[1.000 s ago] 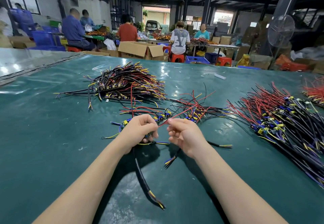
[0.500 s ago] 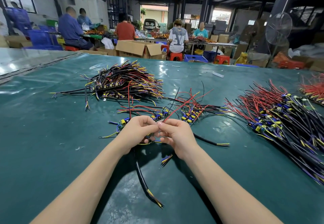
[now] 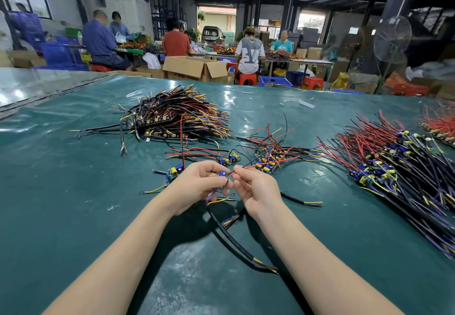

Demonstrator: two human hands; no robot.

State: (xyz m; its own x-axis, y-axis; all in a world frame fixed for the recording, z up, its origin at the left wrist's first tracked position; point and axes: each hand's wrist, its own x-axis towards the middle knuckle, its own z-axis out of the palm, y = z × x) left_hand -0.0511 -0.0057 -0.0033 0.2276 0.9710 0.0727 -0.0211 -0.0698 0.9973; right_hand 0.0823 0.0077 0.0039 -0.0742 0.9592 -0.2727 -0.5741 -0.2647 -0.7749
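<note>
My left hand (image 3: 197, 186) grips a small circuit board with a blue capacitor (image 3: 222, 174), its fingers curled around it above the green table (image 3: 73, 216). Purple and yellow wires hang from the board, and a black sheathed cable (image 3: 231, 238) trails from it toward me. My right hand (image 3: 256, 189) pinches a red wire (image 3: 266, 163) right at the board's edge; the wire runs off to the right. The two hands almost touch.
A big heap of wired boards (image 3: 177, 117) lies at the back left, a larger heap (image 3: 398, 164) on the right. Loose boards (image 3: 268, 159) lie just beyond my hands. A second black cable (image 3: 300, 201) lies to the right. Several people work at tables behind.
My hands came together half a second ago and have stayed close. The right hand's fingers now pinch the red wire at the board. The view has shifted slightly.
</note>
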